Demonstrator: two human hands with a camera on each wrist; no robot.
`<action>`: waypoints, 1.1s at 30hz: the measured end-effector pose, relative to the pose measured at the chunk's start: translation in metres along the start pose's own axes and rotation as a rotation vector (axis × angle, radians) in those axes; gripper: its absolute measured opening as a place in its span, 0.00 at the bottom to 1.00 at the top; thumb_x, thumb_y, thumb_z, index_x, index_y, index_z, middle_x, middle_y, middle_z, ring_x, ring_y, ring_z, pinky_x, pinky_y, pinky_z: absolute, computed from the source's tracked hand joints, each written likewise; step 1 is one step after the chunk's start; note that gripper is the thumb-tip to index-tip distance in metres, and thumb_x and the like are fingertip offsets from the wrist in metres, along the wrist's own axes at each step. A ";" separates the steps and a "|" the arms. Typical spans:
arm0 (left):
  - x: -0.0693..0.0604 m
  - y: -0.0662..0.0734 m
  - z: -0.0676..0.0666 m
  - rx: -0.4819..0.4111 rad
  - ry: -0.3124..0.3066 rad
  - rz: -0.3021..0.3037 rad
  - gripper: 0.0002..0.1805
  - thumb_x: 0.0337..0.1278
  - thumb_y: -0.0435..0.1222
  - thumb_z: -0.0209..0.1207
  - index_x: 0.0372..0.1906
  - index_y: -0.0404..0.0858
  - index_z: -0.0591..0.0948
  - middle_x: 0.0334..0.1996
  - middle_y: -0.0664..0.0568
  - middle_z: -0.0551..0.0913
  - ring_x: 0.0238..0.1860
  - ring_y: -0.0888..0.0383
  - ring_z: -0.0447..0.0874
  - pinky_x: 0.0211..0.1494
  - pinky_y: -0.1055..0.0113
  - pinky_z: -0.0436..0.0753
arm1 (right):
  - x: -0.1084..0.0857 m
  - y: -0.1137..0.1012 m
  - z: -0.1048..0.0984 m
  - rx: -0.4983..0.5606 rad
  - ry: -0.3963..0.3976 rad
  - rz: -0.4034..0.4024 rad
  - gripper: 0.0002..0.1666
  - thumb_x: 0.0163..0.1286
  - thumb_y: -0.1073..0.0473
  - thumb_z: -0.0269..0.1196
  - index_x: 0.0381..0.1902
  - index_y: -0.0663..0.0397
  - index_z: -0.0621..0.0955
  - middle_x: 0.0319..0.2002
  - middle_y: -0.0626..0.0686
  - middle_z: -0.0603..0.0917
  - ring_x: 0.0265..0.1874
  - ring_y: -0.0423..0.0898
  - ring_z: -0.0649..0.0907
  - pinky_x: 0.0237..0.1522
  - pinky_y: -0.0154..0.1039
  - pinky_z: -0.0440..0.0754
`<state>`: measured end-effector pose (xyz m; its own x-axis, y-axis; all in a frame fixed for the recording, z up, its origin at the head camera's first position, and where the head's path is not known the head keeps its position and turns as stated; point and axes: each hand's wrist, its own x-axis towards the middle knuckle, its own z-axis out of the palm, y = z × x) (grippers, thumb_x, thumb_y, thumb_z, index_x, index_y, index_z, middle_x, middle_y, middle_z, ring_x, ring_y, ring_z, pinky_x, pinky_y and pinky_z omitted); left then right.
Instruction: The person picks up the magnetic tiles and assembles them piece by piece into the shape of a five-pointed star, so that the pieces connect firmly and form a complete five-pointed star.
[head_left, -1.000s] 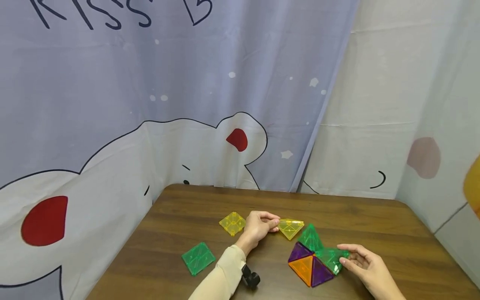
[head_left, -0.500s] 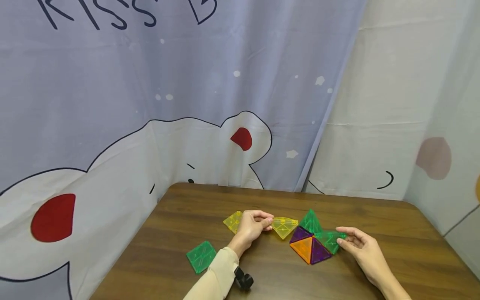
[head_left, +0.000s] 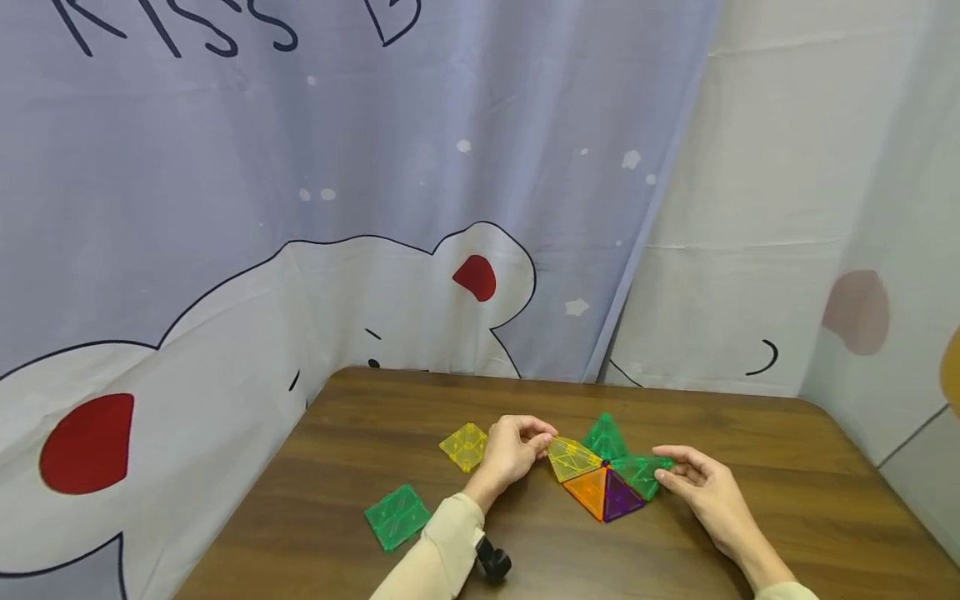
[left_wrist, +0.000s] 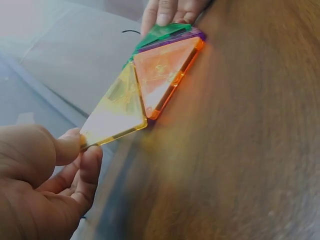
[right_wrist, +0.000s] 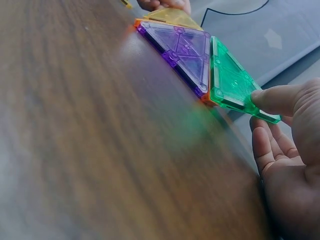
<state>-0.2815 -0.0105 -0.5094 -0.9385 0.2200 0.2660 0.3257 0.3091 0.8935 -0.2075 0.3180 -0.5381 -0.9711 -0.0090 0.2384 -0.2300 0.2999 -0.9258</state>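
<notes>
My left hand (head_left: 510,450) pinches a yellow magnetic tile (head_left: 572,458) by its outer corner, between thumb and fingers. That tile lies along the edge of an orange triangular tile (head_left: 590,492); in the left wrist view the yellow tile (left_wrist: 114,112) and orange tile (left_wrist: 165,75) meet at their sides. A purple triangular tile (head_left: 622,497) sits right of the orange one. With thumb and fingers my right hand (head_left: 705,492) pinches a green tile (head_left: 637,473), joined beside the purple tile (right_wrist: 177,47). Behind them a second green tile (head_left: 605,437) points away from me.
On the left of the wooden table (head_left: 735,417) lie a loose yellow tile (head_left: 464,447), close to my left hand, and a green square tile (head_left: 397,517). A printed curtain (head_left: 390,308) hangs behind the table's far edge. A black device (head_left: 493,560) is strapped on my left wrist.
The joined tiles moved away from me, then left. The yellow tile in my left hand, apart from them at first, now meets them and covers where a second purple tile showed.
</notes>
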 end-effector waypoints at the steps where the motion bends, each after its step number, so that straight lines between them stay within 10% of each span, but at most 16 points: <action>1: 0.000 -0.001 0.000 0.007 -0.007 -0.007 0.04 0.72 0.29 0.72 0.43 0.37 0.95 0.30 0.49 0.93 0.26 0.62 0.86 0.30 0.74 0.83 | 0.001 0.000 0.001 0.006 -0.001 -0.001 0.25 0.78 0.63 0.73 0.68 0.69 0.82 0.44 0.58 0.85 0.39 0.39 0.84 0.36 0.35 0.85; 7: -0.001 0.003 -0.005 -0.020 -0.035 -0.045 0.13 0.74 0.30 0.71 0.58 0.32 0.90 0.35 0.48 0.94 0.29 0.58 0.90 0.33 0.70 0.86 | 0.002 -0.001 0.002 0.006 0.010 -0.014 0.25 0.78 0.62 0.74 0.66 0.69 0.83 0.47 0.51 0.87 0.41 0.38 0.84 0.38 0.34 0.86; 17: -0.012 0.024 -0.007 -0.224 -0.253 -0.371 0.25 0.80 0.34 0.67 0.71 0.26 0.76 0.34 0.35 0.92 0.31 0.44 0.96 0.37 0.58 0.94 | -0.002 -0.002 0.003 0.012 0.044 -0.004 0.22 0.78 0.64 0.73 0.64 0.69 0.84 0.46 0.53 0.88 0.39 0.38 0.85 0.36 0.33 0.85; 33: -0.012 0.015 0.013 -0.250 -0.381 -0.154 0.42 0.80 0.27 0.61 0.88 0.27 0.55 0.73 0.31 0.80 0.71 0.40 0.84 0.74 0.49 0.82 | -0.002 -0.003 0.006 -0.083 0.167 -0.035 0.12 0.82 0.61 0.69 0.38 0.64 0.83 0.40 0.48 0.87 0.37 0.35 0.81 0.39 0.30 0.77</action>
<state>-0.2640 0.0034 -0.5038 -0.8501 0.5265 0.0136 0.1045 0.1434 0.9841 -0.2055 0.3112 -0.5379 -0.9369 0.1356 0.3221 -0.2510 0.3800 -0.8903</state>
